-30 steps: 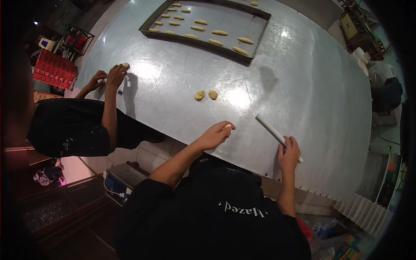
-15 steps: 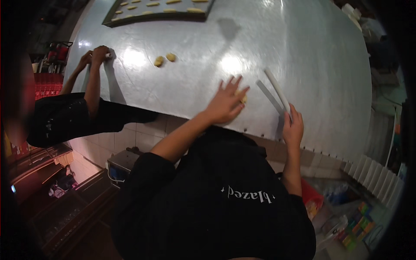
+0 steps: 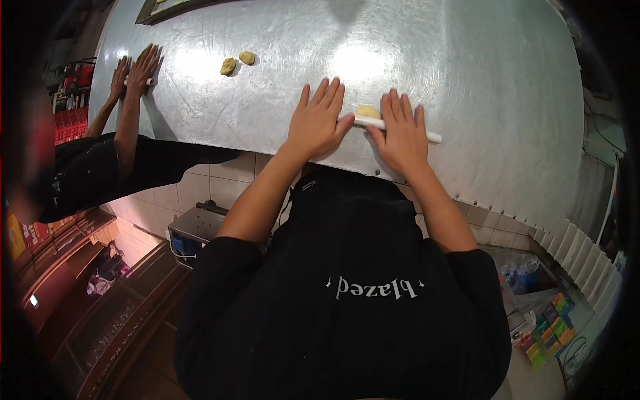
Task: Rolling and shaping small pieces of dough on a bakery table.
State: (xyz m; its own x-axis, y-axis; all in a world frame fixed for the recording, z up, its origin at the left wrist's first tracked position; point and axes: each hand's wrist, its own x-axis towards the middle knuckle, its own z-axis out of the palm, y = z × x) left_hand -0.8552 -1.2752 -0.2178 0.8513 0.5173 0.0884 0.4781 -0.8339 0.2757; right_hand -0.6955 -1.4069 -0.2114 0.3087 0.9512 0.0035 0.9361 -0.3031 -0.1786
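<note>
A white rolling pin (image 3: 433, 137) lies crosswise near the front of the metal table, over the near edge of a pale dough piece (image 3: 368, 111). My left hand (image 3: 319, 119) rests flat over the pin's left end, fingers stretched and slightly apart. My right hand (image 3: 401, 130) lies palm-down across the pin right of the dough, fingers straight and spread. Whether the pin presses into the dough is hard to tell. Farther back on the left are two yellow dough lumps (image 3: 228, 67) (image 3: 247, 58).
The metal table (image 3: 493, 87) has a tray (image 3: 177, 11) at its back left, mostly out of frame. At the left, a co-worker's hands (image 3: 141, 70) lie flat over another pin (image 3: 150, 81). A steel appliance (image 3: 197, 233) stands below the table's edge.
My left hand has let go of the dough and flattened. My right hand has brought the pin from a diagonal to crosswise over the dough, opening its fingers. The view has shifted.
</note>
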